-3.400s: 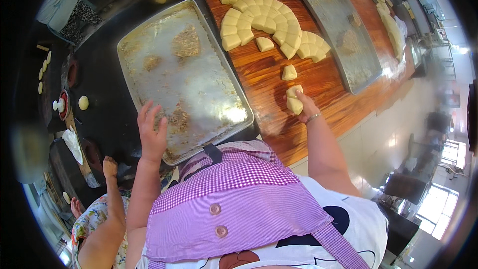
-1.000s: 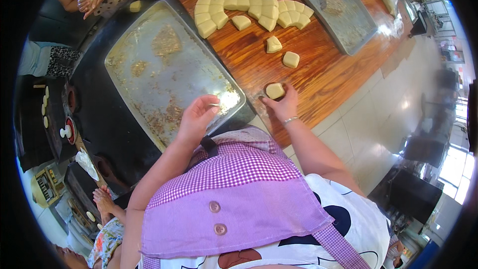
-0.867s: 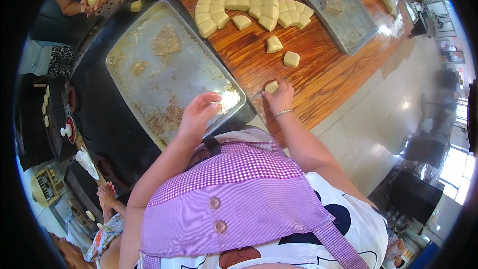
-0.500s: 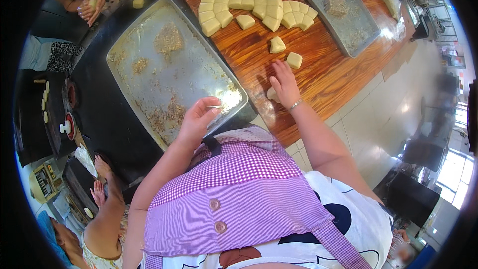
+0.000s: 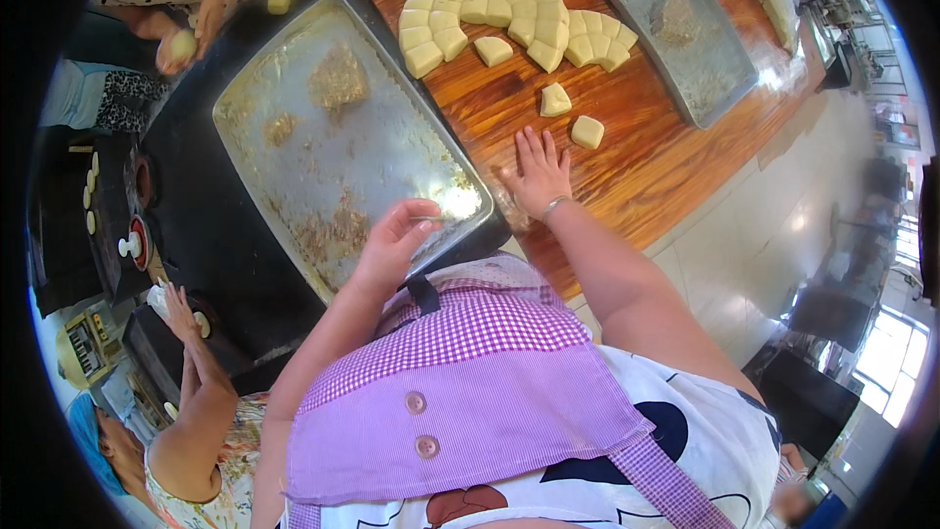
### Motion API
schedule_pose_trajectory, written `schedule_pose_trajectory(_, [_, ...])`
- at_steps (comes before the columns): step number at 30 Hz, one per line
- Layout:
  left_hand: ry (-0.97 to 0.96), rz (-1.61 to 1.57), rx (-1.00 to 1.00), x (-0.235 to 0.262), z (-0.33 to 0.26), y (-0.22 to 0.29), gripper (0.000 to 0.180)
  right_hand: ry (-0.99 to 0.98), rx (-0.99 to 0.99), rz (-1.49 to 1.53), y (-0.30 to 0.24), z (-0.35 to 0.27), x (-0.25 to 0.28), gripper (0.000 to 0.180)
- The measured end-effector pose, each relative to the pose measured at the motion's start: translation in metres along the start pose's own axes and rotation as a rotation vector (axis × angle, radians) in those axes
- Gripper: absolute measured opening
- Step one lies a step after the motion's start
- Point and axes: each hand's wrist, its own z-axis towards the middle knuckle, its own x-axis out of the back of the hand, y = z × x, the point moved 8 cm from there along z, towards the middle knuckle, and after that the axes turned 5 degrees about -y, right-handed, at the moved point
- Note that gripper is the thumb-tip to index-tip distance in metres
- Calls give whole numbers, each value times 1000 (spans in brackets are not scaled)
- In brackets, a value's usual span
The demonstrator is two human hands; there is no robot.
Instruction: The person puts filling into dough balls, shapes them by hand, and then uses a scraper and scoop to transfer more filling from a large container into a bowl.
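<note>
Two dough pieces on the bench, right hand flat beside them

One dough cube (image 5: 587, 130) and a dough wedge (image 5: 555, 99) lie on the wooden bench (image 5: 646, 176) just beyond the right hand (image 5: 538, 174), which rests flat, fingers spread, holding nothing; the left hand (image 5: 394, 240) hovers half-curled and empty over the near corner of the metal tray (image 5: 294, 88), which holds scattered crumbs (image 5: 338, 78); further off lies an arc of cut dough (image 5: 490, 10).
</note>
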Motion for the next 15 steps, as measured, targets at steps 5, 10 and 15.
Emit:
schedule_pose_trajectory(5, [34, -4, 101, -2, -7, -16, 23, 141, -39, -38, 26, 17, -9, 64])
schedule_pose_trajectory(10, [22, 3, 66, -3, -11, -15, 23, 183, 134, -230, -10, -2, 3, 64])
schedule_pose_trajectory(15, [84, 12, 139, 8, -11, -31, 23, 107, 168, -259, -26, -20, -11, 63])
